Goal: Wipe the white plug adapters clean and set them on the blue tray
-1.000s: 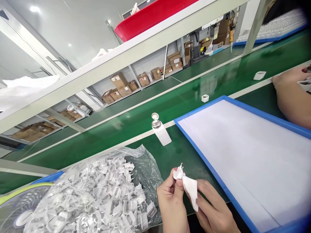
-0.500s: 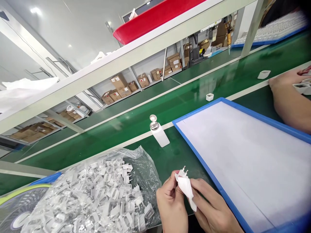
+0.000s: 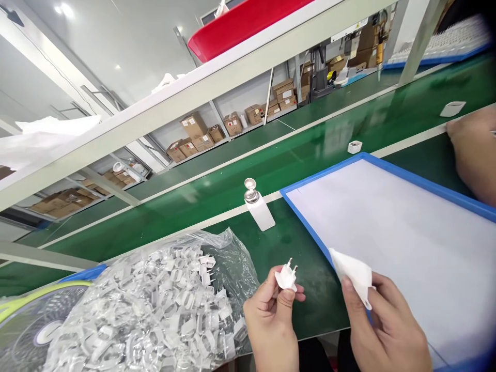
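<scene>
Between the thumb and fingers of my left hand (image 3: 273, 323) is a white two-pin plug housing (image 3: 285, 279), its metal pins pointing up. My right hand (image 3: 383, 320) pinches a folded white wipe (image 3: 353, 271) over the near left edge of a blue-rimmed tray (image 3: 418, 217). The wipe and the plug housing are apart. Left of my left hand lies a clear plastic bag (image 3: 236, 258) full of many similar white plug housings (image 3: 170, 305). A white pump bottle (image 3: 260, 212) with its metal lid raised stands beyond my hands.
Behind the bench runs a green conveyor belt (image 3: 217, 191) carrying small white housings (image 3: 354, 147). Another person's hand (image 3: 475, 150) is at the far right. A fan (image 3: 42, 330) sits at lower left. Overhead, a shelf beam (image 3: 155, 126) supports a red tray (image 3: 240, 28).
The wipe has come off the plug housing. My right hand has moved right with the wipe, while my left hand keeps the housing. The view has shifted slightly.
</scene>
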A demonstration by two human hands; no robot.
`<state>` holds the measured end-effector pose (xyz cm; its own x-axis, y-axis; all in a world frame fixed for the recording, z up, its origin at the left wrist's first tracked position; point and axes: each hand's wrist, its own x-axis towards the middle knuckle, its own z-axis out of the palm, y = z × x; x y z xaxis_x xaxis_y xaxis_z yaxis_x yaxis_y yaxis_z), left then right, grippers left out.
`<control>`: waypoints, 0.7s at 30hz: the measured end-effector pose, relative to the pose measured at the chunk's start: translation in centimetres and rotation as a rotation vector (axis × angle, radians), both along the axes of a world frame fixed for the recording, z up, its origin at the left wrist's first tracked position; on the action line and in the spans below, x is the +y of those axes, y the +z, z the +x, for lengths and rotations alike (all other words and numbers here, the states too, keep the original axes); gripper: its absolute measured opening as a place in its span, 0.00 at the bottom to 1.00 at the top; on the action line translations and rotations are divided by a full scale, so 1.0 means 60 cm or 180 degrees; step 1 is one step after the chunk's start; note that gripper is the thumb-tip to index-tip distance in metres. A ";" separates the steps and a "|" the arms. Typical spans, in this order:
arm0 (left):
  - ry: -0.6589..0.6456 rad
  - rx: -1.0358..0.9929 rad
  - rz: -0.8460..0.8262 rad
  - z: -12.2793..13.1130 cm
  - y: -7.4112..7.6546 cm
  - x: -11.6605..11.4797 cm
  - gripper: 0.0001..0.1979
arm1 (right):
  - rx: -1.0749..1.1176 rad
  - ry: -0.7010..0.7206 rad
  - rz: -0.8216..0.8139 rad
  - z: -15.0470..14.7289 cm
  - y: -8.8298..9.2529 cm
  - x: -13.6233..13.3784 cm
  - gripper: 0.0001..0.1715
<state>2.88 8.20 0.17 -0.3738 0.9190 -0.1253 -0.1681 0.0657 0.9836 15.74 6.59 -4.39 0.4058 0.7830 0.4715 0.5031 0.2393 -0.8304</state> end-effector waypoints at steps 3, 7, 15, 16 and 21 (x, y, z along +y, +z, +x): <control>-0.0051 -0.0200 -0.0022 0.002 0.003 -0.001 0.20 | 0.0087 -0.0121 -0.0294 -0.010 0.026 -0.006 0.12; -0.0169 -0.0289 -0.0070 0.005 0.004 -0.004 0.21 | 0.0166 -0.0219 -0.0182 -0.027 0.046 -0.015 0.06; -0.0181 0.0742 -0.0030 0.005 0.010 -0.017 0.13 | -0.0338 0.1967 0.1026 -0.020 0.024 0.010 0.30; -0.0169 0.0706 -0.0047 0.005 0.010 -0.017 0.14 | -0.0189 0.2030 0.0987 -0.021 0.025 0.011 0.31; -0.0154 0.0289 -0.0050 0.010 0.008 -0.015 0.16 | 0.0639 0.2236 0.0592 -0.022 0.022 -0.001 0.21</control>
